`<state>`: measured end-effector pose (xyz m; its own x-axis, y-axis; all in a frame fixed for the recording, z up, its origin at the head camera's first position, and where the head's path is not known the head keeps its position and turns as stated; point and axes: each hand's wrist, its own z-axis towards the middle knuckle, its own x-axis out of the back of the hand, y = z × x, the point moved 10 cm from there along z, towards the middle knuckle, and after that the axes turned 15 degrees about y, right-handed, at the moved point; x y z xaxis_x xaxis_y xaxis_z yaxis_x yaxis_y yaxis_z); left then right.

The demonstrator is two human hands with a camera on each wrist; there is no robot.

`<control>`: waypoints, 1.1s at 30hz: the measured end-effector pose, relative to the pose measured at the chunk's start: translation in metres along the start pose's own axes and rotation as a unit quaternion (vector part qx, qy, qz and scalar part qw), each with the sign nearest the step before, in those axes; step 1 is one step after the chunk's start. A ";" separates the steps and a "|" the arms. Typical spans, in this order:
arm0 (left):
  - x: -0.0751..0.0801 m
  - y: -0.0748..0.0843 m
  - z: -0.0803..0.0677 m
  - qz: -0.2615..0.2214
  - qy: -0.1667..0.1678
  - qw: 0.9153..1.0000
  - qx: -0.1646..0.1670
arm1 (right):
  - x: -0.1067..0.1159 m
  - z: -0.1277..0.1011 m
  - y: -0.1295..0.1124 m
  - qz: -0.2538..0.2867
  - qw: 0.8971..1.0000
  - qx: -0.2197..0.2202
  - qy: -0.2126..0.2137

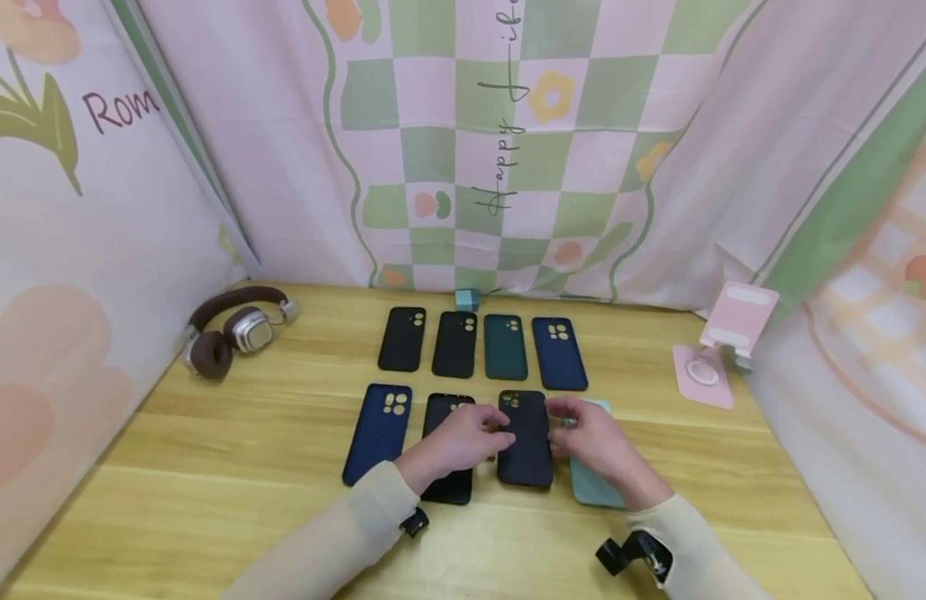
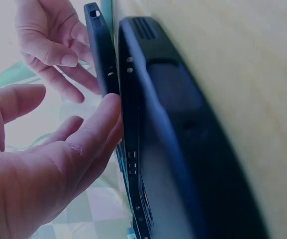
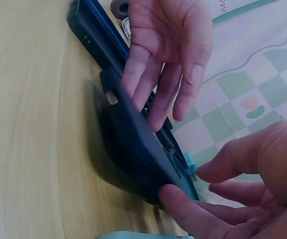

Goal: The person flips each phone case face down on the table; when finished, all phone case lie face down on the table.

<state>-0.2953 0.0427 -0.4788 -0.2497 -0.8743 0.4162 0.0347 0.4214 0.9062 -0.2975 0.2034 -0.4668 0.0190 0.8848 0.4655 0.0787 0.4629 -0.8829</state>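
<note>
A black phone case (image 1: 525,446) lies back up in the front row, between the two hands. My left hand (image 1: 457,440) reaches over another black phone case (image 1: 449,487), its fingertips beside the middle case's left edge. On the other side, my right hand (image 1: 596,443) covers part of a light teal phone case (image 1: 593,485). In the right wrist view a right fingertip meets the edge of the middle case (image 3: 133,142). The fingers of both hands are loosely extended, not wrapped around any case. A dark blue phone case (image 1: 377,433) lies at the left end of this row.
Behind stands a second row: two black cases (image 1: 402,339) (image 1: 455,344), a dark green case (image 1: 505,347) and a blue case (image 1: 559,353). Brown headphones (image 1: 241,325) lie left, a pink stand (image 1: 703,377) right. A small blue block (image 1: 466,300) sits near the back curtain (image 1: 500,167).
</note>
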 end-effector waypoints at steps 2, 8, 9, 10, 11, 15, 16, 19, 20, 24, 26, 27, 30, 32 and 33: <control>0.002 -0.001 -0.001 0.009 0.001 1.000 -0.003 | -0.004 0.000 -0.001 -0.001 1.000 -0.004 -0.010; 0.012 -0.003 -0.003 0.021 0.000 1.000 -0.008 | -0.012 -0.001 -0.007 -0.001 1.000 0.001 -0.027; 0.014 -0.003 -0.003 0.022 0.001 1.000 -0.010 | -0.013 -0.001 -0.009 0.000 1.000 0.005 -0.026; 0.017 -0.003 -0.003 0.024 0.002 1.000 -0.010 | -0.013 0.000 -0.011 0.003 1.000 0.006 -0.025; 0.021 -0.003 -0.003 0.028 0.006 1.000 -0.014 | -0.014 0.000 -0.014 0.004 1.000 0.010 -0.025; 0.041 0.000 -0.004 0.046 0.026 0.998 -0.035 | -0.019 0.001 -0.025 0.003 0.999 0.022 -0.025; 0.046 0.000 -0.005 0.053 0.031 0.997 -0.040 | -0.021 0.001 -0.027 0.001 0.999 0.024 -0.026; 0.061 -0.001 -0.009 0.060 0.045 0.996 -0.045 | -0.031 0.002 -0.034 -0.003 0.999 0.029 -0.030; 0.066 -0.003 -0.010 0.061 0.049 0.996 -0.043 | -0.034 0.002 -0.036 -0.003 0.999 0.031 -0.032; 0.082 -0.013 -0.014 0.061 0.069 0.995 -0.027 | -0.052 0.001 -0.042 -0.003 0.998 0.037 -0.043; 0.087 -0.019 -0.016 0.058 0.074 0.995 -0.019 | -0.061 0.000 -0.046 -0.016 0.998 0.049 -0.047; 0.089 -0.021 -0.017 0.059 0.076 0.995 -0.015 | -0.065 0.000 -0.048 -0.026 0.997 0.056 -0.048; 0.093 -0.026 -0.020 0.073 0.077 0.994 -0.003 | -0.075 -0.002 -0.053 -0.063 0.994 0.073 -0.049; 0.095 -0.028 -0.022 0.086 0.075 0.993 0.005 | -0.081 -0.003 -0.053 -0.082 0.993 0.075 -0.047; 0.095 -0.029 -0.023 0.092 0.073 0.993 0.009 | -0.084 -0.003 -0.053 -0.089 0.992 0.072 -0.044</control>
<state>-0.2983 -0.0581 -0.4636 -0.0980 -0.8073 0.5820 0.0487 0.5802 0.8130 -0.3007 0.1046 -0.4588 -0.0700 0.7868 0.6133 -0.0711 0.6093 -0.7898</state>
